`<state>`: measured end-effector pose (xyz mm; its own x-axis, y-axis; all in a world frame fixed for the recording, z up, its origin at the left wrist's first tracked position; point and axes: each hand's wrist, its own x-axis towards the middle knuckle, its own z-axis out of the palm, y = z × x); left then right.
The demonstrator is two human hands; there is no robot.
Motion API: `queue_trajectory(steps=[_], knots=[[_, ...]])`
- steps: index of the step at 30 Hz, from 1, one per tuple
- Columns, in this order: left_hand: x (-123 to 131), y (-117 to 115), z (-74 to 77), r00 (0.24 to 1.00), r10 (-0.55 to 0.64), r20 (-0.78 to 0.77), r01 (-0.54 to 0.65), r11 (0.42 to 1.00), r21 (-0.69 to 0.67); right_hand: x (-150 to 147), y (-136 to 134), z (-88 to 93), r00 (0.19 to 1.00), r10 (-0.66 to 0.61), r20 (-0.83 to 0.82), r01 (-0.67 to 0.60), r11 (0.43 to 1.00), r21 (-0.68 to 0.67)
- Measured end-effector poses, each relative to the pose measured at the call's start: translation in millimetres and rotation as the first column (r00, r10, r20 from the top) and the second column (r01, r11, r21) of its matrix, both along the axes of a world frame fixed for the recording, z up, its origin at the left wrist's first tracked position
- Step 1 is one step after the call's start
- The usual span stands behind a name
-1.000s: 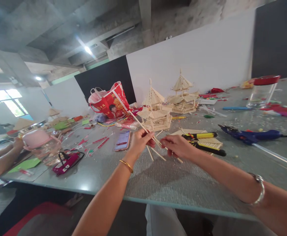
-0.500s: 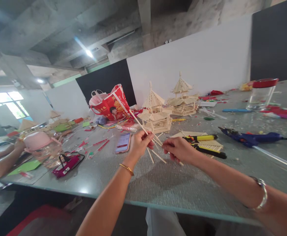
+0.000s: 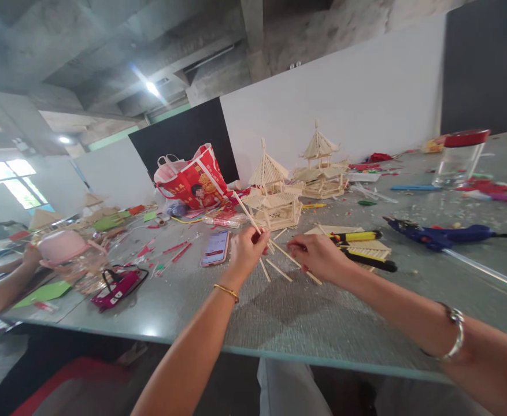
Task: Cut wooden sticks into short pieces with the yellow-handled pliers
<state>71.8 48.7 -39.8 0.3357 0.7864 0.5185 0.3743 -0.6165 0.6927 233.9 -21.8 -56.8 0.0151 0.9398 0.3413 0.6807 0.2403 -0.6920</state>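
My left hand (image 3: 248, 251) is closed in a pinch around a thin wooden stick (image 3: 245, 209), which slants up and away to the left. My right hand (image 3: 316, 257) hovers just to the right, its fingers loosely curled and a little apart, with nothing visible between them. Beneath and between both hands, several loose wooden sticks (image 3: 279, 270) lie on the table. Behind my left hand stands a small pavilion model (image 3: 274, 202) made of sticks. Yellow-and-black pliers (image 3: 359, 236) rest beside my right hand, on a flat slatted stick panel (image 3: 372, 249).
A second pavilion model (image 3: 321, 167) stands farther back. On the right are a blue glue gun (image 3: 448, 234) and a red-lidded jar (image 3: 461, 162). To the left are a phone (image 3: 215, 248), a red bag (image 3: 195, 179), a purple pouch (image 3: 121, 288) and another person's hand (image 3: 30, 257).
My right hand has drawn slightly up and its fingers have loosened, uncovering more of the sticks below. My left hand keeps hold of its stick, which now stands steeper. The view has shifted slightly.
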Motion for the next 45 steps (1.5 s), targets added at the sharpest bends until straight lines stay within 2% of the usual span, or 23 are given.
queue_trajectory(steps=[2, 6, 11, 16, 25, 30, 38, 45], knots=[[1, 2, -1.6, 0.998, 0.027, -0.065, -0.025, 0.999, 0.034, 1, -2, 3.7, 0.998, -0.039, 0.055, 0.037, 0.998, 0.044], [5, 3, -5.1, 0.985, 0.018, -0.174, -0.016, 1.0, 0.01, 0, -4, 5.0, 0.991, -0.075, 0.112, 0.068, 0.996, 0.065], [10, 8, -11.9, 0.962, 0.006, -0.273, -0.001, 1.0, 0.019, 1, -4, 4.5, 0.986, -0.098, 0.136, 0.09, 0.994, 0.068], [8, 11, -12.1, 0.928, 0.039, -0.37, -0.01, 0.997, 0.082, 1, -8, 9.1, 0.982, -0.114, 0.148, 0.102, 0.991, 0.084], [5, 14, -12.5, 0.936, -0.033, -0.351, 0.06, 0.996, 0.066, 3, -9, 11.8, 0.969, -0.157, 0.189, 0.136, 0.983, 0.12], [10, 8, -8.9, 0.912, -0.02, -0.41, 0.059, 0.995, 0.082, 6, -4, 7.6, 0.962, -0.175, 0.212, 0.147, 0.979, 0.142], [13, 3, -5.5, 0.931, -0.056, -0.361, 0.051, 0.998, -0.024, 7, -5, 9.5, 0.954, -0.184, 0.235, 0.146, 0.975, 0.17], [17, 4, -6.6, 0.914, -0.046, -0.404, 0.057, 0.998, 0.015, 8, -3, 8.7, 0.939, -0.221, 0.264, 0.168, 0.964, 0.207]])
